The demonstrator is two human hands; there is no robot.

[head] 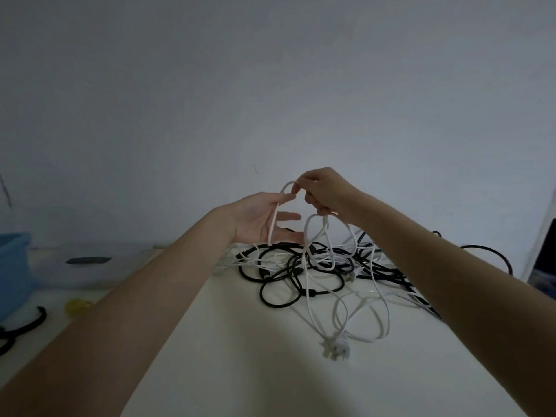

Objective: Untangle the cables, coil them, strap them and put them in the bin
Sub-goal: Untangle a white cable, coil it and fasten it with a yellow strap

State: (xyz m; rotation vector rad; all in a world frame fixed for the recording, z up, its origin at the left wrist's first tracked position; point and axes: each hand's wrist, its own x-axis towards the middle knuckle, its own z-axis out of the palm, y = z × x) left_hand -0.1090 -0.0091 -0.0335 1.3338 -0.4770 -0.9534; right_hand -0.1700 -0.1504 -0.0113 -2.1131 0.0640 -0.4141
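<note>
A tangle of black cables [279,296] and white cables [370,299] lies on the white table [240,356] near the wall. A white plug [335,347] rests at the front of the pile. My right hand [325,192] is raised above the pile and pinches a white cable [273,224], with loops hanging from its curled fingers. My left hand [258,219] is palm up beside it, fingers straight, and the same white cable runs across its palm under the thumb.
A blue bin [13,266] stands at the far left beside a clear container [87,266]. Black straps [27,326] and a small yellow object [76,305] lie on the left surface. A grey wall is right behind the table.
</note>
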